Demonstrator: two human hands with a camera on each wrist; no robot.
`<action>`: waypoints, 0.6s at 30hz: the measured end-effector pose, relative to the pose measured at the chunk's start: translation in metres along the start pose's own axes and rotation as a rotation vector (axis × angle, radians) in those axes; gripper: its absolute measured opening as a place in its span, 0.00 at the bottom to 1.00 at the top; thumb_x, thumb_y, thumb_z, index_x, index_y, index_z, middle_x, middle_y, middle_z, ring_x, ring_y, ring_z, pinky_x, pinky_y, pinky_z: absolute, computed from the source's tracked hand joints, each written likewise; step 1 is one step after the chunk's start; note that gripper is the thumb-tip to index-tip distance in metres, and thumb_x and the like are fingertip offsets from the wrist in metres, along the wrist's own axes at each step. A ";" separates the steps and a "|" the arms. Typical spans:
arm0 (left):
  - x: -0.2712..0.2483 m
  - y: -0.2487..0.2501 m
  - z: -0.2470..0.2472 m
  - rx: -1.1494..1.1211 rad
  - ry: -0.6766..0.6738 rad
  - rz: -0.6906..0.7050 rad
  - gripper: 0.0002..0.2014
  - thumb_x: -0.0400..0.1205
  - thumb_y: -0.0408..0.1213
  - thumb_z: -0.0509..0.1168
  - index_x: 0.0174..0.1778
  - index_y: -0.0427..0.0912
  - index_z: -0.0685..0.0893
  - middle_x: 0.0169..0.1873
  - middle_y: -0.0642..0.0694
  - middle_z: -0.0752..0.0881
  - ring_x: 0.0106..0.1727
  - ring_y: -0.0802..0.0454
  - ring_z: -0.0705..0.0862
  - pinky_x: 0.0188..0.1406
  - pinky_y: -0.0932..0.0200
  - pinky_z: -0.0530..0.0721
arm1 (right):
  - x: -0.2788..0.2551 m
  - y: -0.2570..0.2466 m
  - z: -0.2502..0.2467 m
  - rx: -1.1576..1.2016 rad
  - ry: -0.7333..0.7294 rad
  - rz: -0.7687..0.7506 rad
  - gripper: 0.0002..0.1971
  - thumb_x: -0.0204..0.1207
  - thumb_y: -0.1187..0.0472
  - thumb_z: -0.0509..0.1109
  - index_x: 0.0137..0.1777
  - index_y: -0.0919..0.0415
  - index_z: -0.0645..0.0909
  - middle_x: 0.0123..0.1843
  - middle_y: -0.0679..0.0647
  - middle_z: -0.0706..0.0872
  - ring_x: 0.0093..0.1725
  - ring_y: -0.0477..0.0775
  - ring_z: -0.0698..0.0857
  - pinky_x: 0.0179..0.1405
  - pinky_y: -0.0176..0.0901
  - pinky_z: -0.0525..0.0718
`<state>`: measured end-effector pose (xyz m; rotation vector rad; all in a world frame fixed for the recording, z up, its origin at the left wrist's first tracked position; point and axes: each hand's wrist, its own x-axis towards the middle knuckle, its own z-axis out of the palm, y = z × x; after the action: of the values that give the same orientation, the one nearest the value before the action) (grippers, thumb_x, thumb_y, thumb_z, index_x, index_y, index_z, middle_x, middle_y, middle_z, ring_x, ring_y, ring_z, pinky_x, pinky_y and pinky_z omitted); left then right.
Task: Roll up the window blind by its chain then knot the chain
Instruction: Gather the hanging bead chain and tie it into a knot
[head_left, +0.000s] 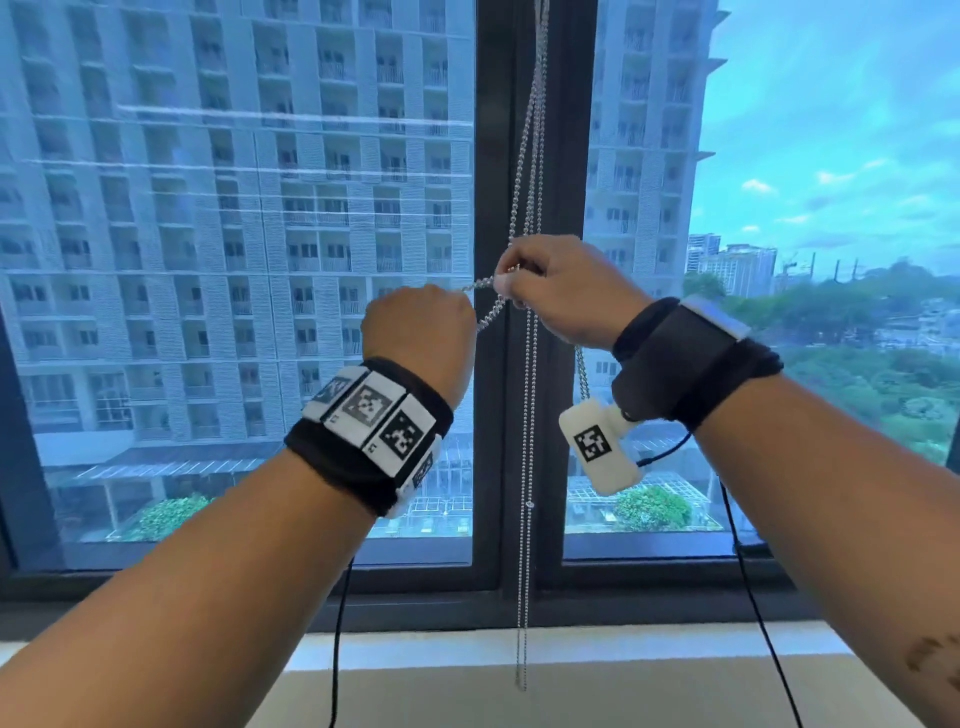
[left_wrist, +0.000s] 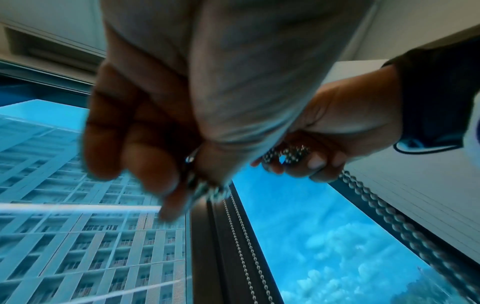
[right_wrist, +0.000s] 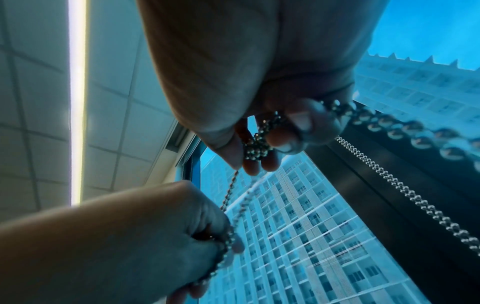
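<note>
Gripping chain (head_left: 529, 197) | left hand (head_left: 415, 327) fisted on strand | right hand (head_left: 561, 291) pinching bunched loop

1. No words, brand names or numbers can be read anywhere.
2. The left wristband (head_left: 371, 434) carries black-and-white square code markers, patterns only.
3. The white block (head_left: 597, 444) under the right wrist carries one such marker, also without letters.

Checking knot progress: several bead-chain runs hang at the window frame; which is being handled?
The doubled run stretched sideways between the left hand and right hand, both gripping it. The other strands hang straight down, untouched.
</note>
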<state>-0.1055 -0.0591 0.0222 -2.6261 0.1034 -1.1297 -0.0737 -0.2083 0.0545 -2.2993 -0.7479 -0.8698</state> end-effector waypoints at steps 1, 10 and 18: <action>-0.001 0.001 -0.001 0.001 -0.066 -0.011 0.10 0.83 0.26 0.54 0.46 0.43 0.78 0.29 0.46 0.67 0.46 0.37 0.83 0.39 0.50 0.73 | -0.001 0.001 0.003 -0.028 -0.028 -0.003 0.07 0.81 0.55 0.67 0.44 0.51 0.84 0.33 0.42 0.81 0.29 0.35 0.76 0.34 0.35 0.70; -0.007 -0.021 0.029 -0.725 -0.094 0.196 0.18 0.66 0.66 0.75 0.32 0.53 0.92 0.29 0.56 0.84 0.33 0.61 0.82 0.32 0.64 0.74 | -0.015 0.028 0.007 0.168 0.035 0.061 0.05 0.79 0.62 0.67 0.47 0.54 0.85 0.27 0.37 0.80 0.24 0.36 0.75 0.33 0.39 0.74; -0.011 -0.005 0.037 -0.270 0.731 0.733 0.11 0.81 0.42 0.74 0.32 0.47 0.89 0.42 0.51 0.87 0.55 0.46 0.82 0.63 0.46 0.75 | -0.018 0.040 -0.004 0.233 0.073 0.063 0.04 0.82 0.61 0.69 0.49 0.49 0.82 0.31 0.48 0.79 0.25 0.43 0.76 0.29 0.37 0.77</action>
<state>-0.0870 -0.0439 -0.0079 -1.8949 1.3014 -1.7448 -0.0602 -0.2442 0.0321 -2.0638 -0.7015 -0.7895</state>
